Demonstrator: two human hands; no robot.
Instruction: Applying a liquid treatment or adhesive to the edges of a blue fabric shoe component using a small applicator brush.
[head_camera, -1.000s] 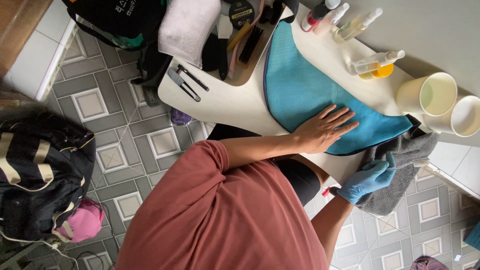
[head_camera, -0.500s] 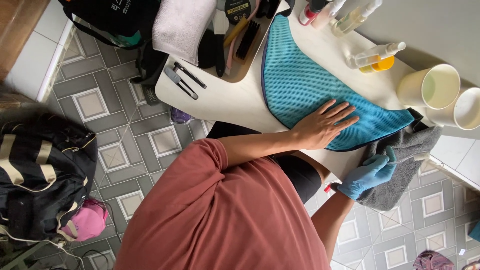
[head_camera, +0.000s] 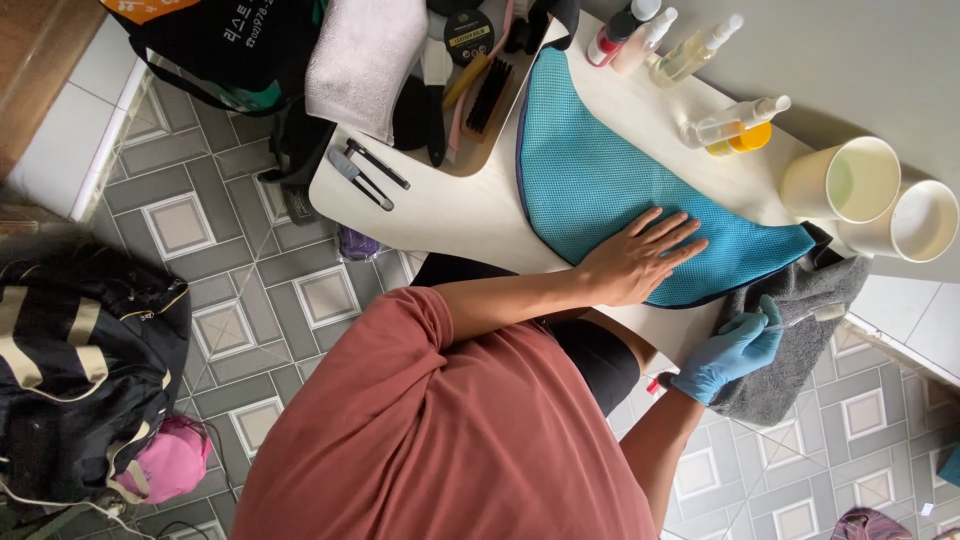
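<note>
Your right hand, gloved blue, grips a thin white tool over the grey towel while your bare left hand lies flat, fingers spread, on the blue mesh piece.

Grey patterned floor tiles, white table, pale wall, daylight.

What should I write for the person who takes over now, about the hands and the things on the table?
Left hand: bare, open, flat on the blue mesh mat.
Right hand: gloved, shut on a thin white tool, over the grey towel.
Spray bottles and two cups stand behind the mat.
Done and left: the picture does not show it.
</note>
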